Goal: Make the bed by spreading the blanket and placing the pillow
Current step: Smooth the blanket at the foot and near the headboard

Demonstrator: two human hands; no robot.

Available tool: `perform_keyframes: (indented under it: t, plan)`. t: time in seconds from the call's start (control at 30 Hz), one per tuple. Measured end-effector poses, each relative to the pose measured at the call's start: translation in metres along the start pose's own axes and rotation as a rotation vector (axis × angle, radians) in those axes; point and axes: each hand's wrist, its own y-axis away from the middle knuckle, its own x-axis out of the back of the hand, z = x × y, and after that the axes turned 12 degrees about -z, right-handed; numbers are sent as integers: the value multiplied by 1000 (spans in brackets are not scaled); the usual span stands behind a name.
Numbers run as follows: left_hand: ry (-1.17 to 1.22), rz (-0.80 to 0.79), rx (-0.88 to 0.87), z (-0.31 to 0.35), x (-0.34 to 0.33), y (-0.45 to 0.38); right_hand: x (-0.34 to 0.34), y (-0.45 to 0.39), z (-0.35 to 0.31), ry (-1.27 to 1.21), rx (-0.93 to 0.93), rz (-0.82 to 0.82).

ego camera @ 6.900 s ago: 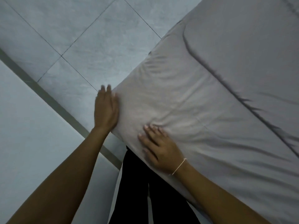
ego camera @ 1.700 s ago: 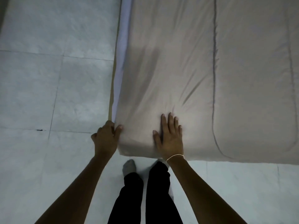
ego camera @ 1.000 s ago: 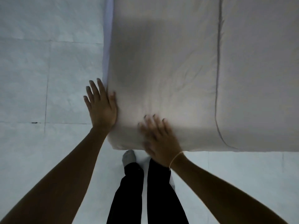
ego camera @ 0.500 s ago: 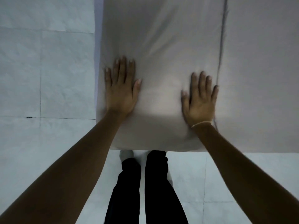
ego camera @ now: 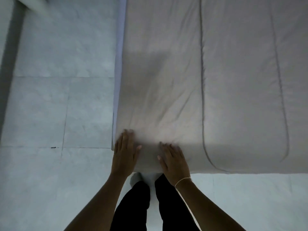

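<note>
Pale floor tiles point(ego camera: 50, 105) fill the left side, one small dark mark point(ego camera: 53, 147) sitting on a grout line, and a blurred white shape point(ego camera: 35, 5) pokes in at the top left corner. A thin strip of lighter sheet point(ego camera: 119, 64) shows along the bed's left edge. Two dark trouser legs point(ego camera: 140, 205) stand right at the foot of the bed. One blanket point(ego camera: 216, 80), grey-beige, lies spread over the bed, with two stitched seams running lengthwise and soft creases fanning from its near left corner. Two hands are on that corner: the left hand point(ego camera: 125, 152) lies flat, fingers straight, gripping nothing; the right hand point(ego camera: 173, 160), a thin bracelet point(ego camera: 181, 180) at the wrist, presses flat too.
</note>
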Motion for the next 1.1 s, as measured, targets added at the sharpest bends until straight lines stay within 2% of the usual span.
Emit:
perform_keyframes:
  t: [0.13,0.27,0.47,0.7,0.87,1.1]
  plan:
    - [62,10,21,17,64,22,58,8,-18,-60,-102,39]
    - [116,-11,58,30,135,31,114,13,-43,-22,-138,-22]
    - [104,107,-90,20,230,16,189,-4,-100,-20,-157,68]
    - [65,7,-282,-35,323,-27,232,-46,-179,-120,-319,185]
    - [-8,18,-379,-85,396,-57,250,-88,-249,-209,-427,273]
    - [-13,72,-455,-120,479,-90,288,-142,-322,-250,-456,374]
